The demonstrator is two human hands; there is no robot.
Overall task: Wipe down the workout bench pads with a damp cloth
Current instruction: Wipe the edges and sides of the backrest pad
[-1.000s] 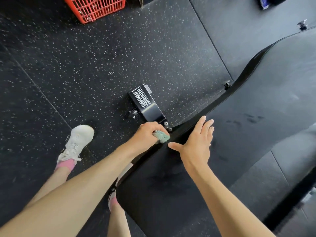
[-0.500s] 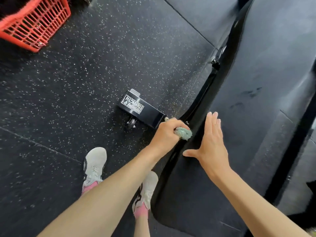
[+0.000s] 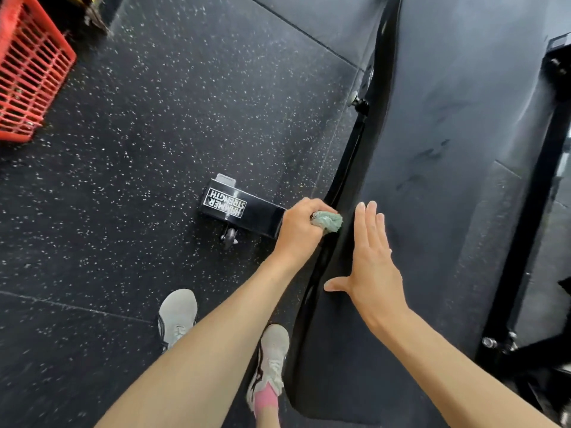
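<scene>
Standing at the left side of the black bench pad point(image 3: 432, 180). Gripping a balled green cloth point(image 3: 329, 222) in the curled left hand point(image 3: 298, 225), pressed against the pad's side edge. Laying the right hand point(image 3: 374, 267) on the pad top just beside, fingers straight and together, thumb spread (palm contact unclear). Beyond the fist, on the speckled floor point(image 3: 154, 118): a black frame foot point(image 3: 244, 211) labelled HAMMER STRENGTH; well apart, a red crate point(image 3: 27, 72).

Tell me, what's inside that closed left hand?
A bunched green cloth pokes out of the left hand, by the bench pad edge. The rest is hidden inside the grip.
</scene>
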